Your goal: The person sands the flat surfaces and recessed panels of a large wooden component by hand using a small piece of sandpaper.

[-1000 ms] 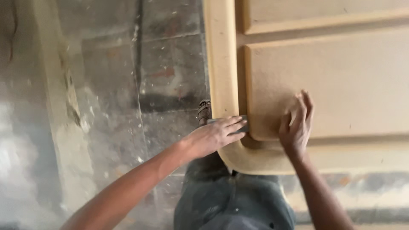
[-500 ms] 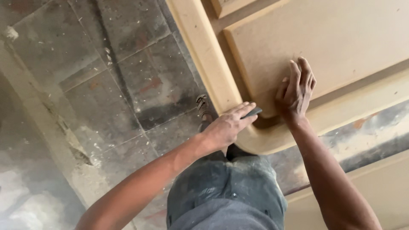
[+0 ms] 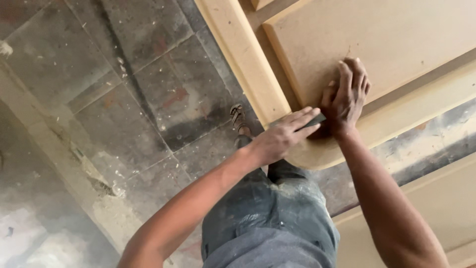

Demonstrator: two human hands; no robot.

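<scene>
A tan fibreboard door panel with a raised centre field and a grooved frame lies flat, its rounded corner towards me. My left hand presses a small dark flat piece, like a sanding pad, into the groove near that corner. Only an edge of the pad shows under the fingers. My right hand lies on the raised field beside it, fingers together, holding nothing.
Below is a dusty grey tiled floor with a pale strip running across it. My dusty grey trousers and a sandalled foot stand at the panel's corner. Another tan board lies lower right.
The view has swung, so the panel now runs on a slant. Both hands stay at the rounded corner; the left one has slid slightly along the groove towards the right hand.
</scene>
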